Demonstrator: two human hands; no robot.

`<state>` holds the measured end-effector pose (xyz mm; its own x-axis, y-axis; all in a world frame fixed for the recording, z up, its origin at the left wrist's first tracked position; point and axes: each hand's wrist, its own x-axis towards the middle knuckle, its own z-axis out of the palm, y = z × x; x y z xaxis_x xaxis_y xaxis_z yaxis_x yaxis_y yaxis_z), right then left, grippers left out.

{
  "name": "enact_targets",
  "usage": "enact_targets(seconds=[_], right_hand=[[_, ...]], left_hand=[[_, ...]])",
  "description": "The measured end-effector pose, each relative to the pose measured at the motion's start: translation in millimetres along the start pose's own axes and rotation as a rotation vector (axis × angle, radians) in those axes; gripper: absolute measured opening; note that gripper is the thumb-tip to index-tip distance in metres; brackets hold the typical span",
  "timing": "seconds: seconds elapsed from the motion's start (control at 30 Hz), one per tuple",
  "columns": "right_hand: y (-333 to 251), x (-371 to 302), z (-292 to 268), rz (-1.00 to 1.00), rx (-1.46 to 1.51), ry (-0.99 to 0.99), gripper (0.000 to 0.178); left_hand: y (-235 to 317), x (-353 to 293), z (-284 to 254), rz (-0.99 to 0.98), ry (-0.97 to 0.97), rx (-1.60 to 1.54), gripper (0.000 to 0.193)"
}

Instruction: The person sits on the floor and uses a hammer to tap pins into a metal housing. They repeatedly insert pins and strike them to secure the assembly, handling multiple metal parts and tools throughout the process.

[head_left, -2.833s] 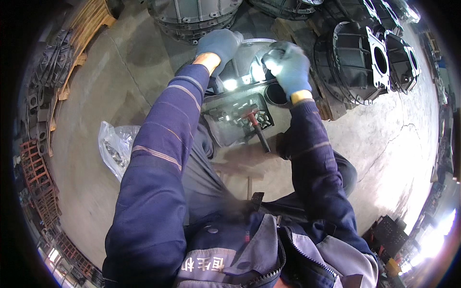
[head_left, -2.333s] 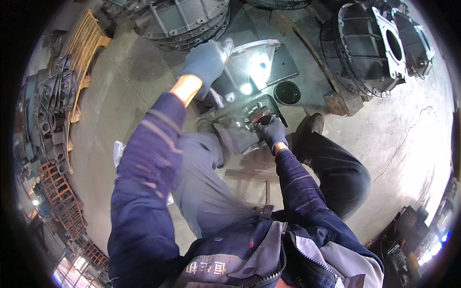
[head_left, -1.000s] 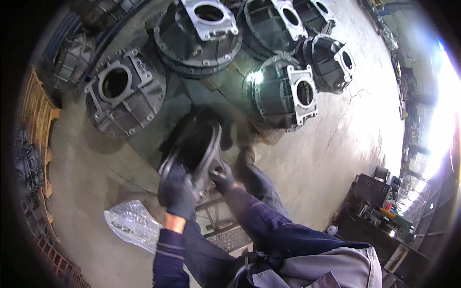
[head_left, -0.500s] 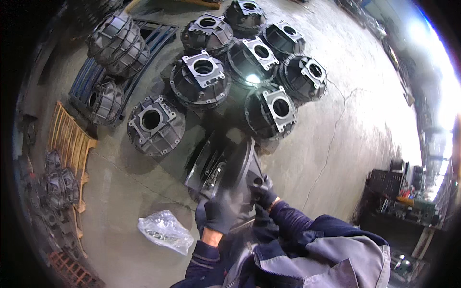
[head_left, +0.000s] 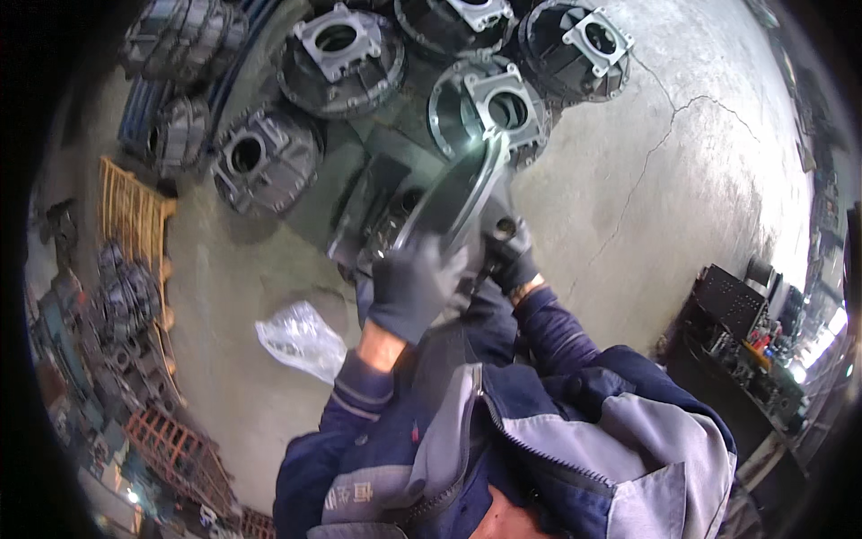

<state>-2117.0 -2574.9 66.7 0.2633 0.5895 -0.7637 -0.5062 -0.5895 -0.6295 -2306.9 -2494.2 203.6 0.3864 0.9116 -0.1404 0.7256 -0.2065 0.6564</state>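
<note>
A dark metal bell housing is tilted up on its edge in front of me, its round rim facing up and left. My left hand, in a dark glove, is closed at the near end of the rim; motion blurs its fingers. My right hand, also gloved, grips the right side of the housing just below a round hole. Beyond the held piece stands another bell housing with a pale square flange. Left of the rim is a dark, open-topped container or stand; its contents are hard to make out.
Several more bell housings stand on the concrete floor ahead. A clear plastic bag lies at the left. Farther left are a wooden pallet, stacked castings and a rusty metal rack. A dark workbench stands at the right.
The view has tipped toward my body, so the floor housings sit higher in the picture. Both hands remain on the bell housing, which has tilted more to the right.
</note>
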Motion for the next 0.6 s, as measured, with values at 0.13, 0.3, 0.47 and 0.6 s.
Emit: enact_targets(seconds=[0.13, 0.3, 0.47, 0.6], right_hand=[[-47.8, 15.6, -47.2, 0.042, 0.535, -0.035, 0.059], [-99.2, 35.4, -84.5, -0.335, 0.180, -0.081, 0.033], [-154.3, 52.5, -105.6, -0.438, 0.066, -0.133, 0.040], [-198.9, 61.9, -109.9, -0.593, -0.426, -0.158, 0.045]], left_hand=[[41.3, 25.2, 23.9, 0.104, 0.052, -0.041, 0.031], [62.4, 59.4, 42.1, 0.234, 0.166, -0.121, 0.036], [77.5, 78.8, 62.7, 0.195, 0.173, -0.122, 0.036], [83.1, 90.5, 76.4, 0.185, 0.336, -0.198, 0.038]])
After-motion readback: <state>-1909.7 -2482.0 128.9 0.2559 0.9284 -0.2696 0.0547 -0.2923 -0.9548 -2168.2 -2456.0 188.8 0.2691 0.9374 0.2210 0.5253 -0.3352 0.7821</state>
